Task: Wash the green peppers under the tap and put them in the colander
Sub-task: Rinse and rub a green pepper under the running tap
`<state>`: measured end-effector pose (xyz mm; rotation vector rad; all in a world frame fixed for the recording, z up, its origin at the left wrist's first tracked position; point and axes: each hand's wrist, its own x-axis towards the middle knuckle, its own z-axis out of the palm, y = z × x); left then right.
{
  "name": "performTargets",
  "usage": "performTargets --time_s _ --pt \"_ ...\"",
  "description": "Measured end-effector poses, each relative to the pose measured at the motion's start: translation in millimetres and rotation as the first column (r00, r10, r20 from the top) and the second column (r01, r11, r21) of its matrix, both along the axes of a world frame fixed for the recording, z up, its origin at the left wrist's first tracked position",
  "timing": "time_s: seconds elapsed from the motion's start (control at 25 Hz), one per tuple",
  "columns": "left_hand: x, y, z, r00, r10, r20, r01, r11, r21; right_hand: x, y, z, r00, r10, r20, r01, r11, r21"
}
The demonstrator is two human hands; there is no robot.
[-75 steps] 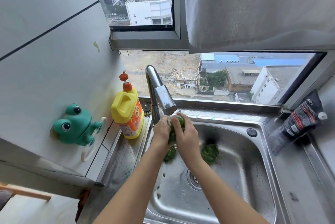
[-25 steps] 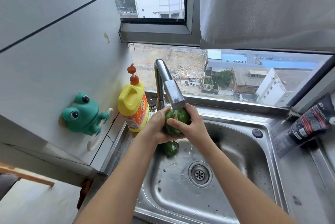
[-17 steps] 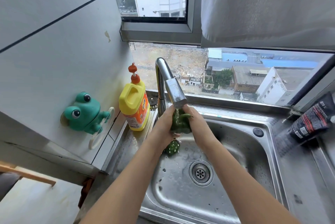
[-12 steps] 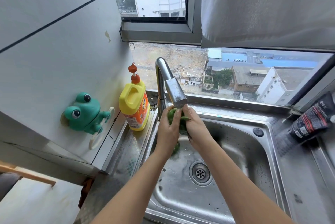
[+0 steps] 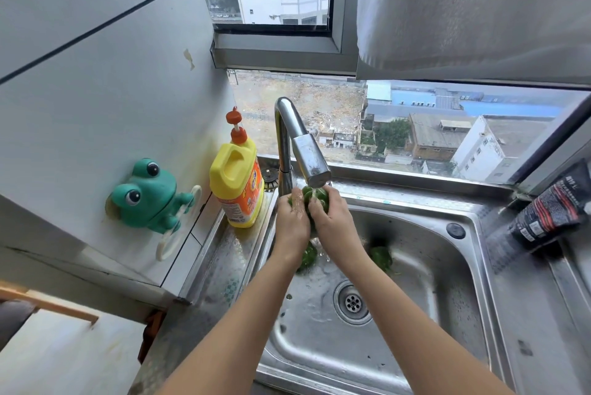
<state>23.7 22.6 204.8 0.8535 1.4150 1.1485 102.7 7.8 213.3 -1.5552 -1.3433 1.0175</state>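
Observation:
Both my hands hold one green pepper right under the spout of the steel tap, with water running onto it. My left hand wraps its left side and my right hand curls over its right side. Two more green peppers lie in the steel sink: one partly hidden under my left wrist, another to the right of my right forearm. No colander is in view.
A yellow detergent bottle with an orange pump stands left of the tap. A green frog holder hangs on the left wall. A black pouch lies on the right ledge. The drain sits mid-basin.
My hands have kept turning and rubbing the pepper under the running water. The view has shifted slightly, and the pepper at the right of the basin is visible again.

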Motion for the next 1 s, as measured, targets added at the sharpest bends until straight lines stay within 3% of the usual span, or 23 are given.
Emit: performTargets --time_s 0.08,0.2,0.36,0.44,0.52,0.6,0.68,0.8,0.88,1.0 --pt "3 -5 3 0.996 -0.024 -0.081 0.029 0.997 0.067 1 -2 -1 0.997 -0.019 0.069 0.018 1.000 0.009" --pt "5 -4 0 0.986 -0.084 -0.142 0.104 0.985 0.138 0 -4 -5 0.995 -0.086 0.055 0.085 0.996 0.026" --pt "1 -7 -20 0.991 -0.137 0.010 0.133 0.973 0.188 7 9 -7 0.987 -0.137 -0.079 0.128 0.986 -0.105" --pt "1 -16 -22 0.994 -0.102 0.049 0.095 0.988 0.122 12 15 -4 0.972 -0.111 -0.206 0.062 0.971 -0.232" --pt "-1 -14 -19 0.962 -0.055 0.269 0.090 0.989 -0.116 16 14 -5 0.984 -0.013 -0.180 -0.027 0.976 -0.218" --pt "-10 -5 -13 0.830 0.010 0.557 0.246 0.890 -0.384 24 12 -9 0.986 0.125 -0.110 -0.140 0.979 -0.147" --pt "-18 -4 -11 0.754 0.005 0.657 0.397 0.793 -0.462 35 9 -8 0.950 0.232 -0.210 -0.271 0.945 -0.183" --pt "-25 -11 -16 0.729 -0.051 0.682 0.502 0.717 -0.483 58 16 -13 0.835 0.348 -0.426 -0.491 0.821 -0.292" --pt "-27 -12 -21 0.777 -0.145 0.613 0.494 0.744 -0.450 73 28 -21 0.811 0.315 -0.494 -0.507 0.799 -0.323" --pt "-33 -10 -28 0.857 -0.418 0.301 0.506 0.794 -0.338 80 56 -29 0.951 0.159 -0.265 -0.261 0.872 -0.414"
